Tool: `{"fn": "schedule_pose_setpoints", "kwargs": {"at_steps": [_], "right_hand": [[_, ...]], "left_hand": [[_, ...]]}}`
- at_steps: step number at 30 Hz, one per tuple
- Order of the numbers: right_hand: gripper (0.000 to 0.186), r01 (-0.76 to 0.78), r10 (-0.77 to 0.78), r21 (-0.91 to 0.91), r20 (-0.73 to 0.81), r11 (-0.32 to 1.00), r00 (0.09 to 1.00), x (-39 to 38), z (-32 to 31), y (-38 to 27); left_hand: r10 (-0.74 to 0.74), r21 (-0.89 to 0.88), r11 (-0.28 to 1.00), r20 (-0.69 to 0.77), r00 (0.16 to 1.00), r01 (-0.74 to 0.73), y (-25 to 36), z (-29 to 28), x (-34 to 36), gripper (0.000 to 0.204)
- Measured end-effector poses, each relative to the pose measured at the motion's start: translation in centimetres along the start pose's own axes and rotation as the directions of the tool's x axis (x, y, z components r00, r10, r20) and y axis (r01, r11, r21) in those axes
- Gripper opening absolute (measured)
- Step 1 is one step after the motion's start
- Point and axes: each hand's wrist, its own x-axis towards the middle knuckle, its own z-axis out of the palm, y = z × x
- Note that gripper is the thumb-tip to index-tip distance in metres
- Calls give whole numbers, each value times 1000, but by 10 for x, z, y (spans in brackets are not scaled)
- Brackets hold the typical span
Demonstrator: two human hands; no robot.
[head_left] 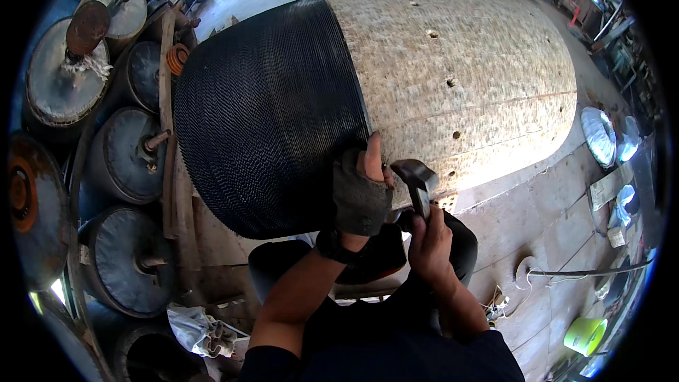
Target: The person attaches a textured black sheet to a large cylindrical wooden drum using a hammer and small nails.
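Head view shows our right hand [430, 246] wrapped around the handle of a hammer [417, 175], its dark head just beside our gloved left hand [362, 198]. That hand's thumb points up along the edge of the black ridged covering [262, 113] on the big pale drum [467, 92], sideways before us; its fingers curl partway, and we cannot tell whether they pinch anything.
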Motion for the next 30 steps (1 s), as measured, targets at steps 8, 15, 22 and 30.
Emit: {"fn": "schedule_pose_setpoints", "kwargs": {"at_steps": [8, 15, 22, 30], "right_hand": [[16, 52, -45, 100, -64, 994, 997, -3, -1, -4], [17, -70, 76, -74, 79, 995, 994, 13, 8, -4], [19, 40, -35, 38, -119, 999, 992, 1, 17, 0], [29, 49, 29, 274, -274, 961, 961, -11, 14, -10]], "left_hand": [[-33, -77, 996, 41, 999, 36, 9, -25, -20, 72], [56, -17, 998, 490, 870, -54, 3, -47, -133, 50], [28, 10, 999, 738, 675, -53, 6, -41, -172, 18], [81, 31, 987, 742, 665, -155, 14, -34, -176, 17]]}}
